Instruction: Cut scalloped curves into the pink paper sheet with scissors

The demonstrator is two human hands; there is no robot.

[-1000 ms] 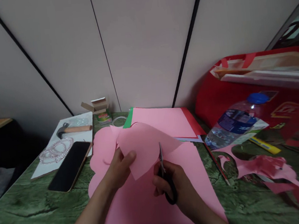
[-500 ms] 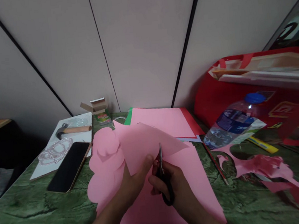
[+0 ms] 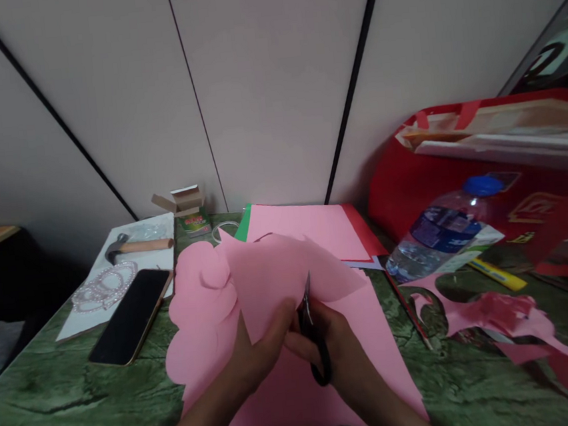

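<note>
A raised sheet of pink paper [image 3: 269, 268] is pinched by my left hand [image 3: 262, 352], the thumb lying on its near face. My right hand [image 3: 339, 338] grips black-handled scissors [image 3: 312, 334], whose blades point up and away at the paper's lower right part. Both hands nearly touch at the scissors. Beneath them lies a stack of larger pink sheets [image 3: 292, 400]. To its left, rounded pink paper cutouts [image 3: 201, 315] overlap one another. The fingers behind the raised sheet are hidden.
A phone [image 3: 131, 318], a hammer [image 3: 139, 246] and a beaded loop [image 3: 105, 287] sit at left. Coloured sheets [image 3: 305, 227] and a small box [image 3: 191, 212] are at the back. On the right are a water bottle [image 3: 436, 232], a red bag [image 3: 462, 182], a pencil [image 3: 408, 308] and pink scraps [image 3: 505, 319].
The scissors have tilted slightly to the right, with their blades now a little apart. The raised pink paper has shifted slightly right, and my left hand has moved a little with it.
</note>
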